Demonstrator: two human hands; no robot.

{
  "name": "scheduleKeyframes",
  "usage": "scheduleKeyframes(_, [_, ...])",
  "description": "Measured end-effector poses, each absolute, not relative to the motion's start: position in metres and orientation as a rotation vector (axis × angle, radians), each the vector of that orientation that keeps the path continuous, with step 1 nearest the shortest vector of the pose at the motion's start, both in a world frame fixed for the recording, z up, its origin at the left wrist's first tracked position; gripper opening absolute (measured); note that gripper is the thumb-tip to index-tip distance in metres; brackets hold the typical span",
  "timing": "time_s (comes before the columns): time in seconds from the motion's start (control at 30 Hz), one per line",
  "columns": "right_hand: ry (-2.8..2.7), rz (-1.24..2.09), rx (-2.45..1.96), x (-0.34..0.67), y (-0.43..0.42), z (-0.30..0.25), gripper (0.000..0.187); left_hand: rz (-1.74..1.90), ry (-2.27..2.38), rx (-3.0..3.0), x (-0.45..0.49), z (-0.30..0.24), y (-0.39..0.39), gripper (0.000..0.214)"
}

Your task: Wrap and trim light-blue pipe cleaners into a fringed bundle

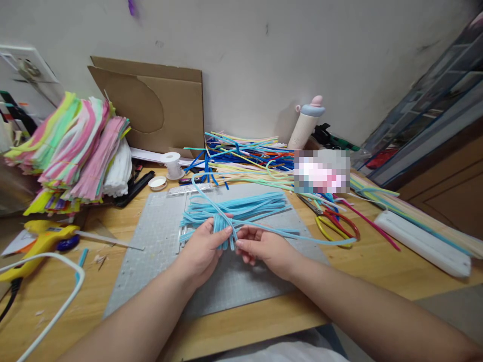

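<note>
A bundle of light blue pipe cleaners (241, 208) lies across the grey cutting mat (158, 241). My left hand (202, 249) grips the bundle near its middle, fingers closed round it. My right hand (264, 246) pinches a single long blue pipe cleaner (324, 241) that loops around the bundle and trails off to the right. Both hands meet above the mat's centre.
A yellow glue gun (45, 241) lies at left. Stacked pastel pipe cleaners (75, 146) and cardboard (158, 105) stand behind. A thread spool (172, 163), mixed coloured pipe cleaners (245, 156), a bottle (307, 123), red-yellow scissors (335, 223) and a white tube (422, 244) sit to the right.
</note>
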State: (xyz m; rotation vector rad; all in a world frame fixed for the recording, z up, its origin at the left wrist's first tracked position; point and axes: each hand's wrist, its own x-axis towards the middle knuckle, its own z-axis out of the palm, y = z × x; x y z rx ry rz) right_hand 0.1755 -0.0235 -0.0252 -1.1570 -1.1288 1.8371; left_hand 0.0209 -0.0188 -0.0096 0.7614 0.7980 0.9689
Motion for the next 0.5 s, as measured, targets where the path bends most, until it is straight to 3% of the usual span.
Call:
scheduleKeyframes(0.27, [-1.024, 1.929, -1.083, 0.171, -0.024, -0.026, 0.035, 0.978, 0.639, 0.676, 0.027, -0.011, -0.02, 0.016])
scheduleKeyframes(0.5, [-1.122, 1.913, -1.098, 0.166, -0.024, -0.029, 0.034, 1.023, 0.715, 0.625, 0.034, -0.008, -0.022, 0.022])
